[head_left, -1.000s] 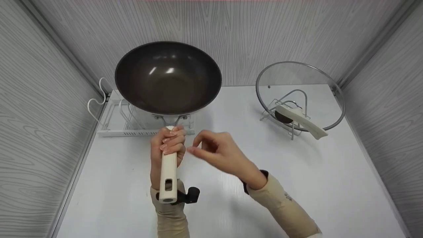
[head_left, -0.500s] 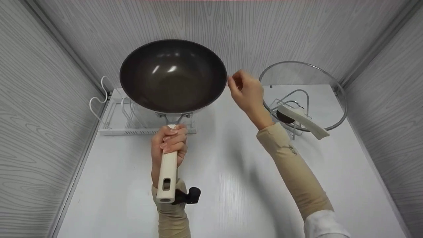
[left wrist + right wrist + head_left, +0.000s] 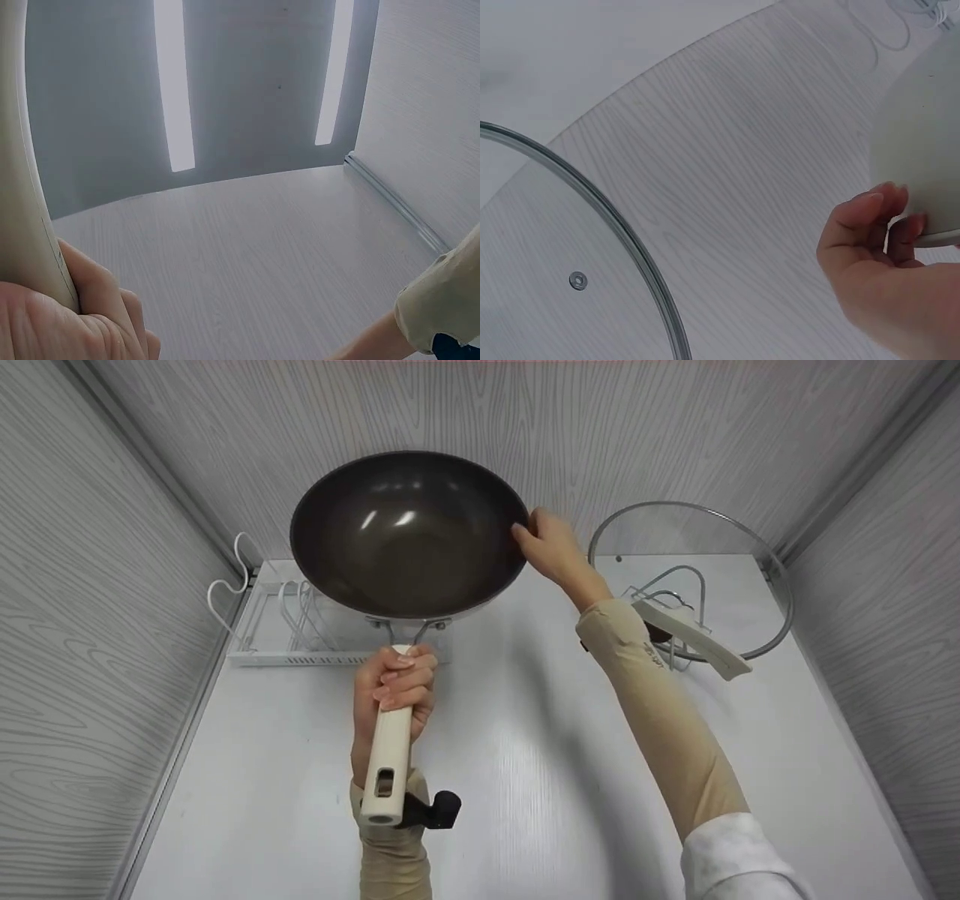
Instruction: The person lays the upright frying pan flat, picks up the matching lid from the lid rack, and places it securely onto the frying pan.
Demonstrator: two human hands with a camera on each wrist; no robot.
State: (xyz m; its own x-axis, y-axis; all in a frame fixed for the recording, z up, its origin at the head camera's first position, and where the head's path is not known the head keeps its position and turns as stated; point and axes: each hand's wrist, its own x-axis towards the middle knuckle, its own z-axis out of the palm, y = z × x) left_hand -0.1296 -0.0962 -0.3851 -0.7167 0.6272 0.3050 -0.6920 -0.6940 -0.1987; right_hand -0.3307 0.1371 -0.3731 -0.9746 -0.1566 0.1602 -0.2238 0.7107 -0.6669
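A deep dark-lined wok [image 3: 409, 536] is held up in the head view, its inside facing me. My left hand [image 3: 397, 682] grips the upper part of its cream handle [image 3: 391, 750], fingers wrapped round it. In the left wrist view that handle [image 3: 30, 187] runs up the left edge past the left hand [image 3: 82, 322]. My right hand [image 3: 555, 547] pinches the wok's right rim, with the thumb on the inner side. The right wrist view shows the right hand [image 3: 885, 277] curled at the rim, against the wok's pale outside [image 3: 922, 142].
A glass lid [image 3: 667, 505] with a steel rim leans upright in a wire stand [image 3: 701, 592] on the right, its cream knob handle [image 3: 694, 637] towards me. A white wire rack [image 3: 255, 660] stands behind the wok at left. Wood-grain walls [image 3: 675, 427] enclose the white table [image 3: 487, 810].
My right hand has moved up and away from beside the left hand to the wok's right rim and taken hold there. The wok has shifted slightly right in the left hand.
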